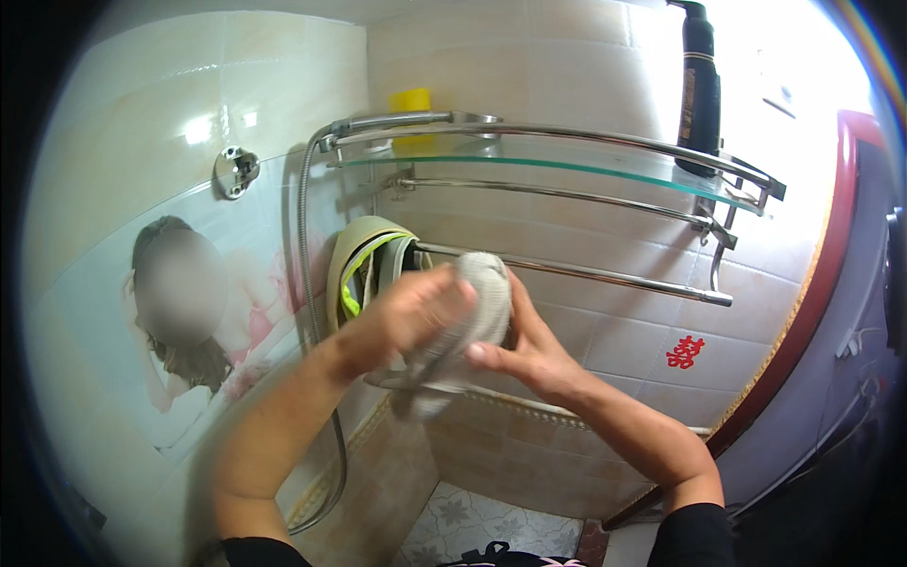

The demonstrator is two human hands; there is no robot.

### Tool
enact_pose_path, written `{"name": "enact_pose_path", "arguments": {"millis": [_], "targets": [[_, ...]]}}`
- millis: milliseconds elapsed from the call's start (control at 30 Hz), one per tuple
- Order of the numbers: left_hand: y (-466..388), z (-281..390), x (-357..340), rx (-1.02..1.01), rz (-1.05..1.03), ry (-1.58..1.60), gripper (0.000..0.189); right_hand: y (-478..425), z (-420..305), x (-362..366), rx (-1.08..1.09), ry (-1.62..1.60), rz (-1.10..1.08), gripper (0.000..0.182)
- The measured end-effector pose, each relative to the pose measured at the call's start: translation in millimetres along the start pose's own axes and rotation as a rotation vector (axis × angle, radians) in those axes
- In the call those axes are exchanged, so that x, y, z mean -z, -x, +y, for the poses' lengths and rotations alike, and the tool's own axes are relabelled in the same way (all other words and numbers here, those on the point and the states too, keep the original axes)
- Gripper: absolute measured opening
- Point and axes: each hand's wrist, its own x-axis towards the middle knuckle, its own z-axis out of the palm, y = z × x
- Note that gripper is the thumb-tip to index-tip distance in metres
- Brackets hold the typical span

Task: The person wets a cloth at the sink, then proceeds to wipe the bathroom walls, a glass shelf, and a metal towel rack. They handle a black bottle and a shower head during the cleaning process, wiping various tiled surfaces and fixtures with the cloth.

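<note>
A light grey, bunched cloth (487,301) is between my two hands, in front of the lower rail of the wall rack. My right hand (528,347) grips its right side, with the thumb in front. Blurred by motion, my left hand (425,308) is at the cloth's upper left, and its exact hold is hard to make out. The lower end of the cloth hangs down, also blurred. Just behind my left hand, a beige fabric item with a lime-green edge (354,269) hangs at the left end of the lower metal rail (602,278).
A glass shelf (553,159) with metal rails holds a black pump bottle (698,99), a yellow object (411,101) and a shower head (397,122). The shower hose (303,234) hangs at left, near a wall bracket (237,172). A red door frame (801,305) stands right.
</note>
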Motion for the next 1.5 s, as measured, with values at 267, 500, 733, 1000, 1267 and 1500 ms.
{"name": "enact_pose_path", "arguments": {"millis": [267, 500, 733, 1000, 1267, 1500], "targets": [[-9, -26, -25, -0.515, 0.377, -0.894, 0.071, -26, -21, 10, 0.087, -0.291, 0.144, 0.049], [-75, -18, 2, -0.963, 0.608, -1.014, 0.060, -49, -96, 29, 0.426, 0.411, -0.059, 0.068], [-217, 94, 65, -0.985, 1.132, -1.202, 0.040, -67, -163, 79, 1.057, 1.545, 0.592, 0.009], [-315, 83, 3, -0.285, 0.288, -1.648, 0.059, -74, -156, 97, 0.760, 1.665, 0.485, 0.027], [-315, 77, 77, -0.558, 0.249, -2.002, 0.070, -74, -157, 96, 0.770, 1.625, 0.464, 0.026], [-274, 54, 231, 0.060, 0.652, -1.473, 0.080, -77, -155, 89, 0.804, 1.640, 0.490, 0.026]]}}
